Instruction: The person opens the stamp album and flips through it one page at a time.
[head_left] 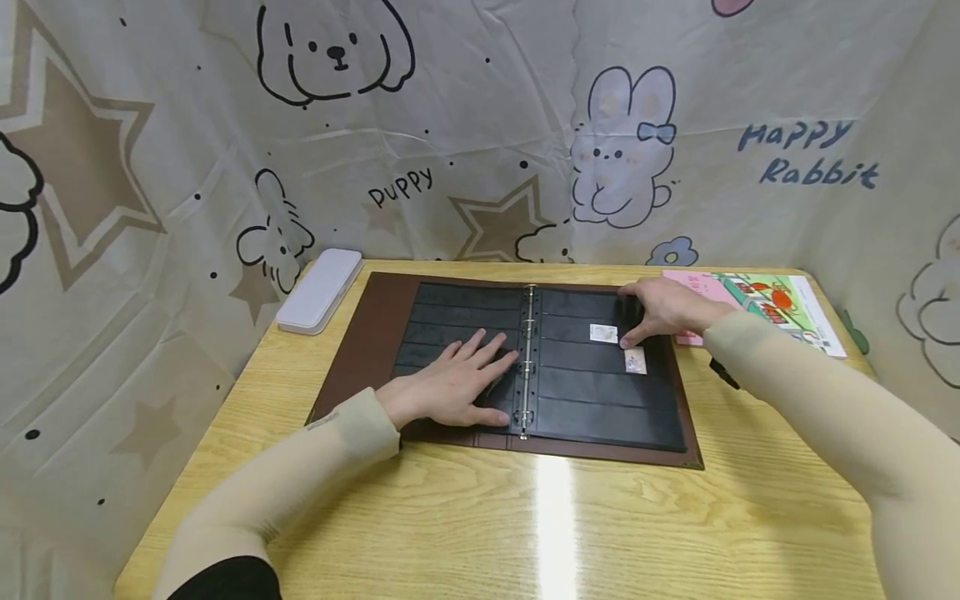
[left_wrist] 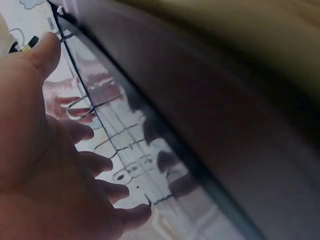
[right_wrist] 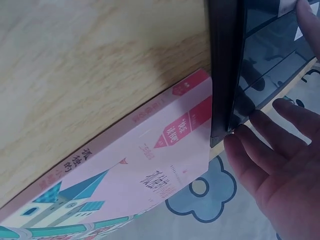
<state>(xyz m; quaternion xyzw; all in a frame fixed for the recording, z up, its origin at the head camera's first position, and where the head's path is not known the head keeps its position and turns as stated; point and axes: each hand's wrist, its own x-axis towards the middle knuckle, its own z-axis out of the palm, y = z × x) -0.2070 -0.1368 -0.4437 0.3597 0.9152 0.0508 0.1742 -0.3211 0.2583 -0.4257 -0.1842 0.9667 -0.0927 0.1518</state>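
Observation:
A brown ring binder (head_left: 375, 333) lies spread on the table, its metal rings (head_left: 528, 325) running between black pocket pages. My left hand (head_left: 457, 387) rests with spread fingers on the left page (head_left: 465, 296) beside the rings. At the upper right corner of the right page (head_left: 592, 400), my right hand (head_left: 663, 308) has its thumb and fingers apart. Its thumb is near two small stamp-like pieces, a whitish one (head_left: 603, 333) and a pinkish one (head_left: 635, 361), on that page. The right wrist view shows the fingers (right_wrist: 280, 135) extended at the binder's edge, gripping nothing visible.
A pink book (right_wrist: 150, 160) with a castle picture lies right of the binder, touching or very near its edge. Its green and white cover part (head_left: 780, 304) reaches the table's back right. A white case (head_left: 321, 292) lies at the back left. Printed cloth (head_left: 480, 125) hangs behind.

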